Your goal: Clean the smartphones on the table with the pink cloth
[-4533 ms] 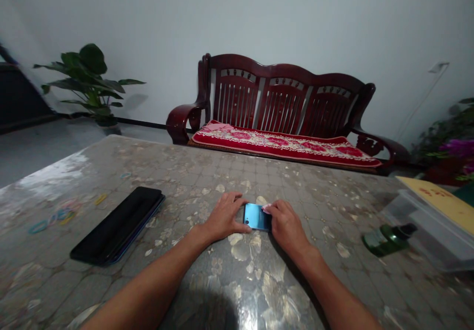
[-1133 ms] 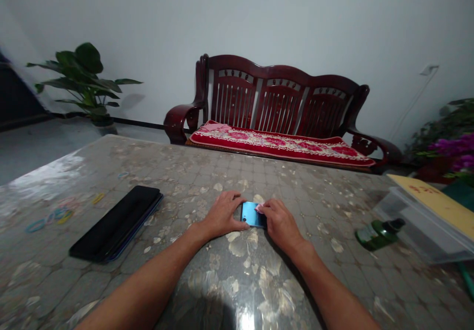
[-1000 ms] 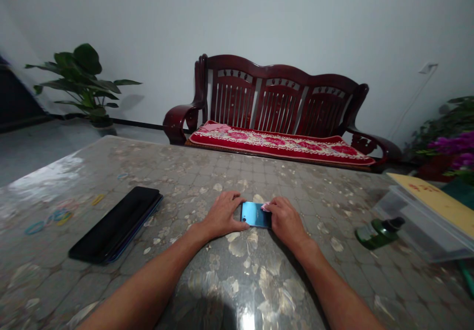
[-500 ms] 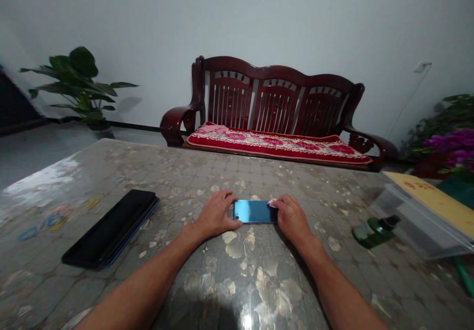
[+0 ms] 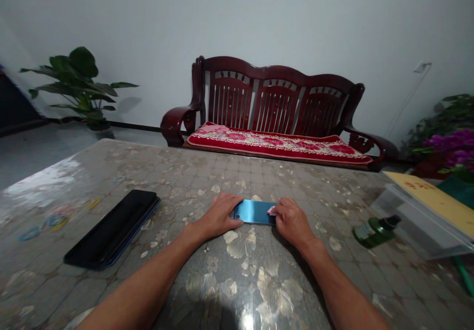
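A blue smartphone [image 5: 255, 212] lies flat on the patterned table, back side up, its small camera at the left end. My left hand [image 5: 222, 213] grips that left end between thumb and fingers. Pinched in my right hand [image 5: 292, 220] is a small pinkish-white cloth [image 5: 271, 211], pressed on the phone's right end. Most of the cloth is hidden under the fingers, so I cannot tell its full shape.
Dark phones [image 5: 113, 229] lie stacked at left, beside several coloured rubber bands [image 5: 55, 221]. To the right are a green bottle [image 5: 375, 231] lying on its side and a clear plastic box [image 5: 418, 221] with a yellow board [image 5: 437, 199] on top. Behind the table stands a wooden bench [image 5: 274, 103].
My right hand and the cloth have moved slightly down, towards me, on the phone's right end. The fingers of my left hand reach a little farther over the phone's left end.
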{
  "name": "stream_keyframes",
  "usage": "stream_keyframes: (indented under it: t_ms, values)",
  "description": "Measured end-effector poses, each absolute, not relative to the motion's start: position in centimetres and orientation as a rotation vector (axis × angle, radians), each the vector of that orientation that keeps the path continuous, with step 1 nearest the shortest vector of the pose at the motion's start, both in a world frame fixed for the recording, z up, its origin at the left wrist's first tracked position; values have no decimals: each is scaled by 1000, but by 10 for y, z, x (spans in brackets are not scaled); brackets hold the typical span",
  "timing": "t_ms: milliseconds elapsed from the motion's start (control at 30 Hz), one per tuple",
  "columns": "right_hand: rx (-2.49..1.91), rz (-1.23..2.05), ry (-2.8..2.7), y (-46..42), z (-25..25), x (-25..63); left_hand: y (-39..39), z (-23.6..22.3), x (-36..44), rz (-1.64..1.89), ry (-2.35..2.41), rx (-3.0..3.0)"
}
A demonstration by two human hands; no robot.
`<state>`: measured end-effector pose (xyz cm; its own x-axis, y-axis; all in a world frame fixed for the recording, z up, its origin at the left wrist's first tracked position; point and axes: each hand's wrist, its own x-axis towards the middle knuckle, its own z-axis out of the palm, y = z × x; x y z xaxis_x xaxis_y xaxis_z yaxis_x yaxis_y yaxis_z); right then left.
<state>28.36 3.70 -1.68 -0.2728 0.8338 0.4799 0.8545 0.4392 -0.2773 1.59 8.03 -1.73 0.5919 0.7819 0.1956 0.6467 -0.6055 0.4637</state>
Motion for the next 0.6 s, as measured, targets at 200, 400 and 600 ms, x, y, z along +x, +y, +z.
stream_keyframes:
  t_ms: [200,400,600]
  values:
    - [-1390,-70,-2115,39,-18,281,80,-15,16,544,1192,2492]
    - [-1410,2,-2199,33,-14,280,75,-10,19,512,1244,2500]
    - [-1535,-111,-2142,33,-14,279,71,-4,21,478,1295,2494]
